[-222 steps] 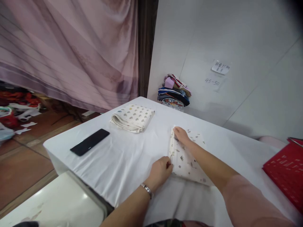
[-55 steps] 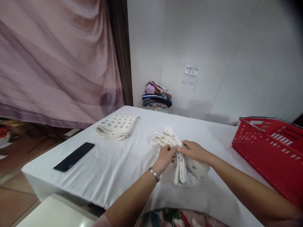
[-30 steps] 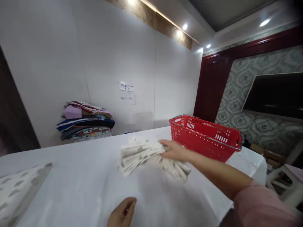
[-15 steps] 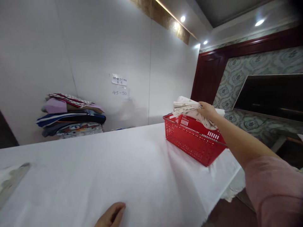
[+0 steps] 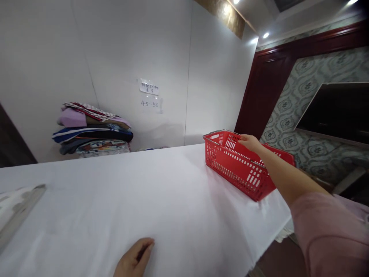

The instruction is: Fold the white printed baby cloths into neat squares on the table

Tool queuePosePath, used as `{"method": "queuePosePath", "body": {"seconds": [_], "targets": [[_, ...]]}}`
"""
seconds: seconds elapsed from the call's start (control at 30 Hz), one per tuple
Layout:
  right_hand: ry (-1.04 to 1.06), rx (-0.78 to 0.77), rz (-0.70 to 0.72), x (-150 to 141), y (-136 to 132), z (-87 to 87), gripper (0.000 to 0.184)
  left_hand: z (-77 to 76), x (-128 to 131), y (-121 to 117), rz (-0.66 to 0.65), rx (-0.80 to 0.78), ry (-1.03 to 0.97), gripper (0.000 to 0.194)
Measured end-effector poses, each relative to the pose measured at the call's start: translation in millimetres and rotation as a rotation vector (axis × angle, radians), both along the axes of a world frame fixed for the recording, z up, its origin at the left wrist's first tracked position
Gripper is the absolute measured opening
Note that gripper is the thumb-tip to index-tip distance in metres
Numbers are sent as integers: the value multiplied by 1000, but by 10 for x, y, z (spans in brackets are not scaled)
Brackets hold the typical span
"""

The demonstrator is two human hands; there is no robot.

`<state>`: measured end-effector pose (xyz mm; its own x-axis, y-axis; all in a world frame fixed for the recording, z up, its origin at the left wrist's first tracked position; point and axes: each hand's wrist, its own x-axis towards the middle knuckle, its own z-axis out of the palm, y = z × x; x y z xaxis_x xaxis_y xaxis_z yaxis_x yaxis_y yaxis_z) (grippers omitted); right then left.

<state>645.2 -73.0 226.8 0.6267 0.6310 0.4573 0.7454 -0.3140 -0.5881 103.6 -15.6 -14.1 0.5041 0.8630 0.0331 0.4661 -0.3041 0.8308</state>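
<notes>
- Lower now and nearer the mouth of the red basket [image 5: 230,169] sits the right hand [image 5: 250,143]; half a second ago it held a patterned cloth over that mouth, and the cloth has since gone from sight; pale patches show through the basket's lower holes, but I cannot tell whether they are that cloth
- Right hand: fingers reach leftward over the basket's opening, with nothing seen in them; I cannot tell whether they have let go or grip something below the rim, nor whether they touch the rim
- Left hand [image 5: 135,258]: fingers loosely bent, a gap between them and the thumb, nothing held; it is towards the near edge of the white bench [image 5: 129,192], well apart from the basket
- Main relation: the basket stands upright near the far right corner of the bench, its long axis slanting from the far edge towards the right edge; it lies ahead and rightward of the left hand, directly under the right, which is plainly the nearer
- Opposite way: a folded cloth [image 5: 17,209] lies on the left part of the bench, cut off by the view's edge; the left hand is nearer to it, though well apart
</notes>
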Motion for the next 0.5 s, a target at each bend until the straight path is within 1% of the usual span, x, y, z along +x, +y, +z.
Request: {"method": "queuePosePath", "body": {"seconds": [0.07,0.13,0.2,0.27,0.3,0.37,0.43,0.5], "targets": [[41,69,20,-136,86,71,30,11,-1,-1,4,2,-11,31],[89,156,93,-349,178,135,27,22,5,-11,8,-1,-27,31],[158,217,235,-658,263,142,25,33,18,-28,8,-8,-38,31],[250,212,412,-1057,326,50,25,60,29,-42,-4,-28,-51,32],[291,174,501,-1283,343,-39,26,85,29,-43,-17,-43,-60,33],[325,53,651,-1762,342,-299,26,160,4,-24,-38,-72,-76,33],[304,-174,829,-2236,290,-633,24,262,-76,37,-22,-79,-75,32],[248,-370,1025,-2661,197,-981,20,368,-225,147,38,-37,-60,32]]}}
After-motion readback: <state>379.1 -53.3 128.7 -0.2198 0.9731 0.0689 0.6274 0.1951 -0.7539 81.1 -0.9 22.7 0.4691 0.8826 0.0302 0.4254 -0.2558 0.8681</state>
